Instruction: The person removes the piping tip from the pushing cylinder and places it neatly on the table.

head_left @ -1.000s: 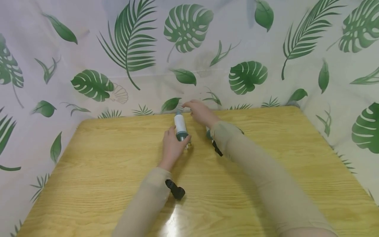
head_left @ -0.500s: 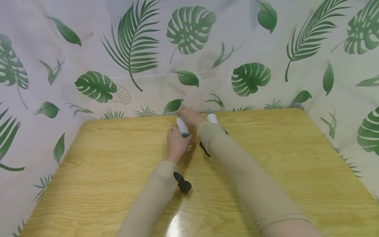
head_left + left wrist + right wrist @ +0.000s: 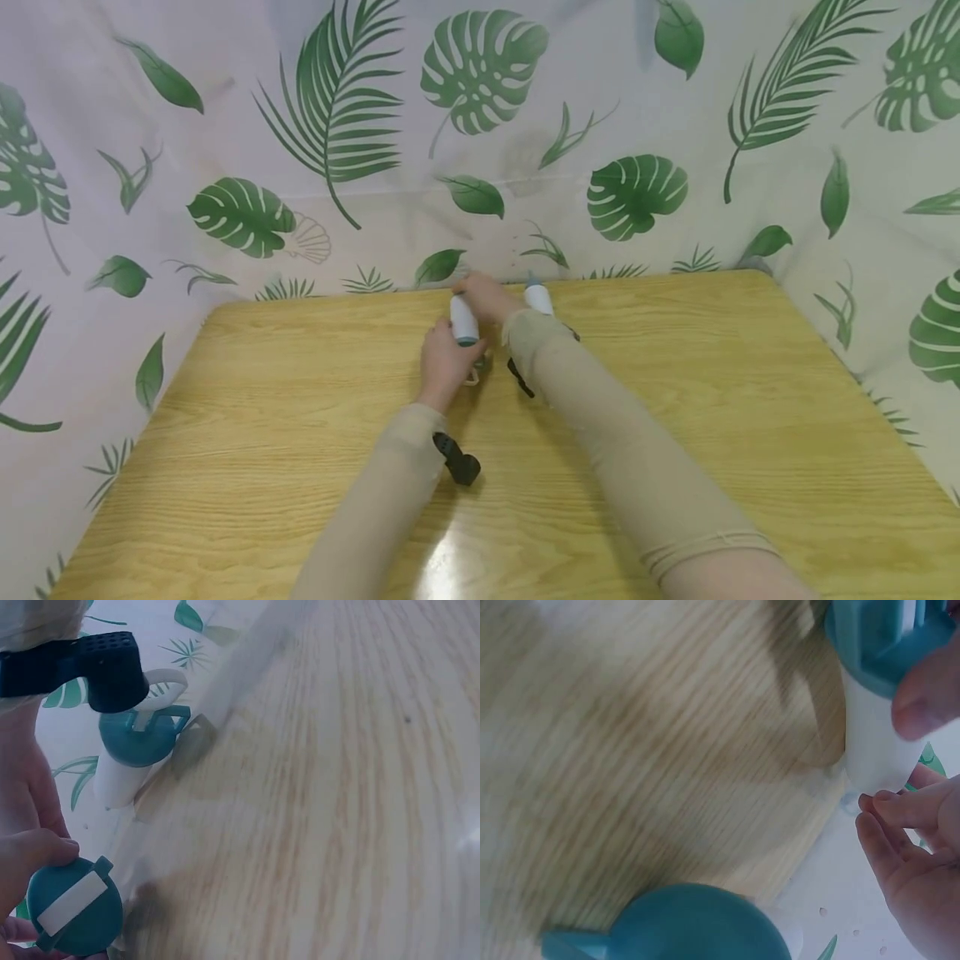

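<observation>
A white bottle-like cylinder (image 3: 464, 319) with a teal end sits near the table's back edge. My left hand (image 3: 442, 362) grips it around the teal end, shown with a white strip across it in the left wrist view. The far end lies at my right hand (image 3: 486, 297), whose bunched fingertips (image 3: 881, 814) pinch it there, partly hiding it. In the right wrist view the left thumb (image 3: 926, 697) presses on the teal end. A second, similar white cylinder (image 3: 537, 297) is just right of the right hand, its lower part hidden by the sleeve.
The wood-grain table (image 3: 315, 433) stretches from the person to a leaf-print cloth (image 3: 517, 125) hanging behind it. Black wrist cameras (image 3: 461, 467) are strapped over both sleeves. In the right wrist view, the second cylinder's teal end (image 3: 697, 922) shows a side tab.
My right hand has moved left from beside the tip onto the far end of the held cylinder. The second cylinder's top has come out from behind the right arm. The left hand keeps its grip.
</observation>
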Demonstrator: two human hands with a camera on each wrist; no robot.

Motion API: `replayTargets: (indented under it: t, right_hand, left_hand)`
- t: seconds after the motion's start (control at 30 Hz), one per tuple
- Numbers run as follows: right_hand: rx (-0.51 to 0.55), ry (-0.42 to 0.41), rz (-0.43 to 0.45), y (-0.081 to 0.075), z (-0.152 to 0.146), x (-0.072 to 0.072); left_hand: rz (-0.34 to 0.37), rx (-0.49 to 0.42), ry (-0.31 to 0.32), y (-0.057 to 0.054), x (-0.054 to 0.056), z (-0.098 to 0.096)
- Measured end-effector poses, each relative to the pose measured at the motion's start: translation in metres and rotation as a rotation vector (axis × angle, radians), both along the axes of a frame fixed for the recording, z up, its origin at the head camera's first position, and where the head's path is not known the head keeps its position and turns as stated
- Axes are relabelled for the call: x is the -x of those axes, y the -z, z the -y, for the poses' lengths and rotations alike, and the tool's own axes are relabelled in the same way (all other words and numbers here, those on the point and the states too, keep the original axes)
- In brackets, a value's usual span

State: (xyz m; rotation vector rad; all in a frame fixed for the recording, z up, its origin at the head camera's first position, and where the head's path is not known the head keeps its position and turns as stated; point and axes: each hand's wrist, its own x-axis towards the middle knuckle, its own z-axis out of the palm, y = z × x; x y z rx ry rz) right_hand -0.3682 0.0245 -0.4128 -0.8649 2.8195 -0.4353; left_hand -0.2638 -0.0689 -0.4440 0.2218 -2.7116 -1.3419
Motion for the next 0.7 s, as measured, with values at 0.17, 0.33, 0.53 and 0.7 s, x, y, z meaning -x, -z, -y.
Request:
replayTargets:
  t: [0.17,0.33,0.53,0.7]
  right_hand:
    - [0.093,-0.011,-0.034,-0.01,-0.005,-0.004]
    - [0.195,-0.007,-0.005,-0.024,-0.014,-0.01]
    - [0.192,-0.065,-0.034,-0.037,-0.026,-0.009]
    - [0.201,-0.131,-0.031,-0.044,-0.041,-0.012]
  left_hand:
    - [-0.032,-0.044,0.033,-0.003,-0.002,0.008]
    - [-0.047,-0.097,0.063,-0.012,-0.005,0.017]
    - [-0.041,-0.145,0.086,-0.022,-0.011,0.027]
    - [-0.041,-0.184,0.128,-0.026,-0.018,0.039]
